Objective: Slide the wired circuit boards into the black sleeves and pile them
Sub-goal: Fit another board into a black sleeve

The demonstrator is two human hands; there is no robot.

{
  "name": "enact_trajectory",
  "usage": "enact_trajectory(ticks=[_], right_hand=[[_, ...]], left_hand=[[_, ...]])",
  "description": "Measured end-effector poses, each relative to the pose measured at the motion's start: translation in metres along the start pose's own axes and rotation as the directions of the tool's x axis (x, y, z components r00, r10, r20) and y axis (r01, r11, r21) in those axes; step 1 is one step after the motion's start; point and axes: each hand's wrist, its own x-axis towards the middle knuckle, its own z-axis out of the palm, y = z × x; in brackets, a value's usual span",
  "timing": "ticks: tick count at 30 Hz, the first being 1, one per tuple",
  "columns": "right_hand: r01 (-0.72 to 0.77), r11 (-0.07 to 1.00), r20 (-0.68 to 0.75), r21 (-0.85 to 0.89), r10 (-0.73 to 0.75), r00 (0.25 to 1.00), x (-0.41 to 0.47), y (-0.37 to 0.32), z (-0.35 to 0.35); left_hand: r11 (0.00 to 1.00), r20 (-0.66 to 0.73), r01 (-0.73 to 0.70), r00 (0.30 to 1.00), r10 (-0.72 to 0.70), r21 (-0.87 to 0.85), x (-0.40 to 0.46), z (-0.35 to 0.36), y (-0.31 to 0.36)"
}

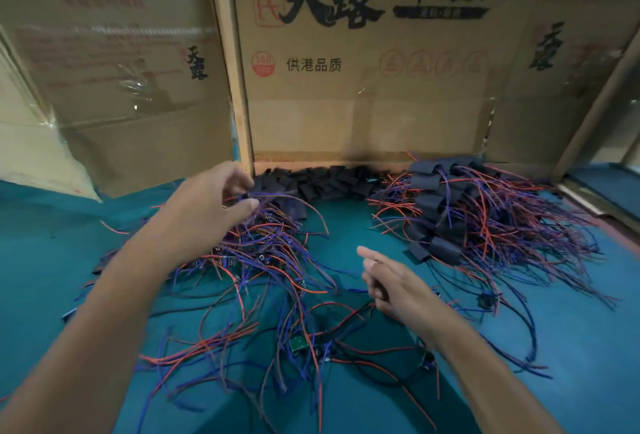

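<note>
Left hand (211, 201) pinching thin wires (263, 195)

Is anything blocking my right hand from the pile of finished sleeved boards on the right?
Nothing visible does. Between the right hand and the sleeved pile lies only bare green mat, crossed by loose wire ends.

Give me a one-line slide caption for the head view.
Left hand pinches wires from the loose board tangle; right hand hovers empty beside the sleeved pile.
</note>
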Motion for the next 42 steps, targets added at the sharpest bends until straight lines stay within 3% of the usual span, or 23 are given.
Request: enact_trajectory(ticks=[2,6,9,12,15,18,20,24,28,42], right_hand=[[0.075,0.994,-0.03,-0.08,-0.078,0.997,-0.001,0.003,-0.003],[0.119,0.964,-0.058,-0.238,-0.137,0.989,-0.001,0.003,-0.004],[0.146,0.942,-0.069,-0.301,-0.174,0.982,-0.001,0.002,0.0],[0.145,0.923,-0.067,-0.356,-0.18,0.981,-0.001,0.0,0.003],[0.197,0.944,-0.091,-0.263,-0.228,0.969,-0.001,-0.003,0.009],[0.322,0.941,-0.156,-0.107,-0.335,0.929,0.0,-0.008,0.025],[0.406,0.913,-0.202,-0.03,-0.404,0.892,-0.001,-0.011,0.039],[0.474,0.88,-0.362,0.031,-0.432,0.826,-0.004,-0.019,0.055],[0.45,0.859,-0.465,-0.244,-0.511,0.723,-0.01,-0.02,0.057],[0.436,0.889,-0.554,-0.142,-0.436,0.709,-0.023,-0.034,0.069]], left_hand=[[0.989,0.101,0.048,0.994,-0.034,-0.14,-0.003,-0.004,0.009],[0.974,0.15,0.133,0.983,-0.106,-0.184,-0.003,-0.002,0.016],[0.992,0.174,0.074,0.983,-0.055,-0.106,-0.003,-0.007,0.021],[0.987,0.137,-0.03,0.989,0.052,-0.156,-0.007,-0.011,0.029],[0.952,0.092,-0.011,0.995,0.041,-0.307,-0.008,-0.009,0.038],[0.828,0.146,0.091,0.989,-0.011,-0.553,-0.01,-0.006,0.048],[0.779,0.166,0.103,0.986,0.001,-0.619,-0.011,-0.002,0.055],[0.777,0.156,0.078,0.987,0.026,-0.624,-0.013,0.007,0.06],[0.803,0.128,0.056,0.991,0.025,-0.593,-0.011,0.009,0.057],[0.823,0.152,0.04,0.987,0.057,-0.567,-0.014,0.016,0.061]])
